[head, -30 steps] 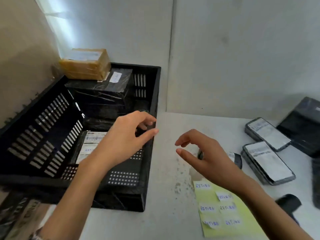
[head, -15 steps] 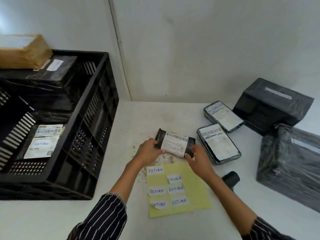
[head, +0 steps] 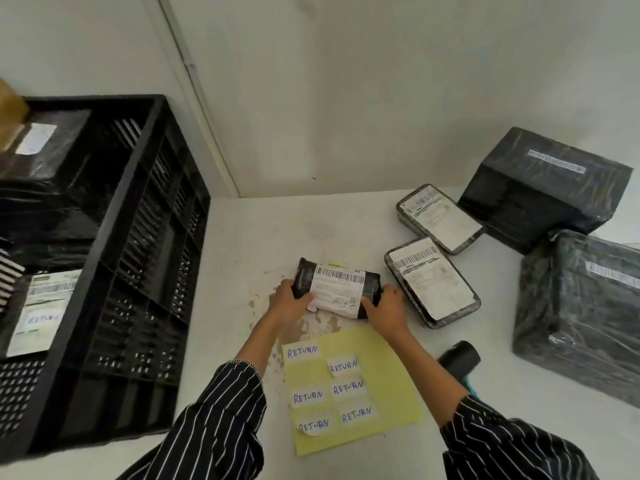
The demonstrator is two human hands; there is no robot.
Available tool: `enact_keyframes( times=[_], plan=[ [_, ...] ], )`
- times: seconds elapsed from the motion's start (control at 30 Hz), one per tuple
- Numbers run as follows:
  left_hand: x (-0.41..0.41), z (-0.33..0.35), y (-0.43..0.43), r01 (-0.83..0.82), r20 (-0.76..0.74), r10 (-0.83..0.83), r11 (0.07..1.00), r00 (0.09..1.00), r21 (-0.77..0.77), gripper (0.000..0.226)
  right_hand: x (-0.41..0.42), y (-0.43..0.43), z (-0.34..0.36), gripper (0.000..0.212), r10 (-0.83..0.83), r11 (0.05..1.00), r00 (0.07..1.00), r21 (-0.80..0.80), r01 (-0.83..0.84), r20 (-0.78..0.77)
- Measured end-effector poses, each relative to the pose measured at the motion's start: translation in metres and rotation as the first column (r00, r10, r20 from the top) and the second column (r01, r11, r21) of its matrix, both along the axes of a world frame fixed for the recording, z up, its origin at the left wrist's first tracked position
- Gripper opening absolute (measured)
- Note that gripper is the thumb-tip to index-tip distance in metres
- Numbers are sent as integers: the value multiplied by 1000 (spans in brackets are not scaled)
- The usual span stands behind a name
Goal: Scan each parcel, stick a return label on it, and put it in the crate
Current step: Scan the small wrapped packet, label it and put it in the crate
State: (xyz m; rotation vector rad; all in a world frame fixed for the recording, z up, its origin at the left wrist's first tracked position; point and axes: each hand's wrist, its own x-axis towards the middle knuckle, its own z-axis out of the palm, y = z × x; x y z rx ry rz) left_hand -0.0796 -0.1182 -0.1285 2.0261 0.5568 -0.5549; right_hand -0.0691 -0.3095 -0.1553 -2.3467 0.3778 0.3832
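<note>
Held at both ends: small black parcel (head: 337, 288), left hand (head: 289, 303) and right hand (head: 386, 306) gripping, on table (head: 263, 237) above label sheet (head: 349, 386); risk: glossy wrap slipping, barcode covered by fingers.

A small black-wrapped parcel (head: 337, 292) with a white barcode label lies on the table (head: 263, 237), gripped at both ends. Six handwritten RETURN labels (head: 343, 367) sit on a yellow sheet (head: 394, 368) just beside it. The black slotted crate (head: 145, 258) stands to the left with labelled parcels (head: 38, 306) inside.
</note>
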Motion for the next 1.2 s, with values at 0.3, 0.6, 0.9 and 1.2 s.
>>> enact_keyframes(
  times=[0.3,0.6,0.9,1.2],
  plan=[
    [-13,25,-4,-222,77,247,944,966,-242,50,-37,-13,38,41,-137,946,985,310,98,106],
    [-39,28,-30,-217,66,267,885,962,-413,44,-113,-62,54,88,-78,991,918,-70,114,389],
    [-51,17,-42,-240,66,305,850,950,-469,47,-171,-102,-1,94,-195,938,977,-274,213,92],
    [-54,14,-41,-252,62,324,830,944,-498,45,-159,-101,19,43,-221,973,975,-64,223,35]
  ],
)
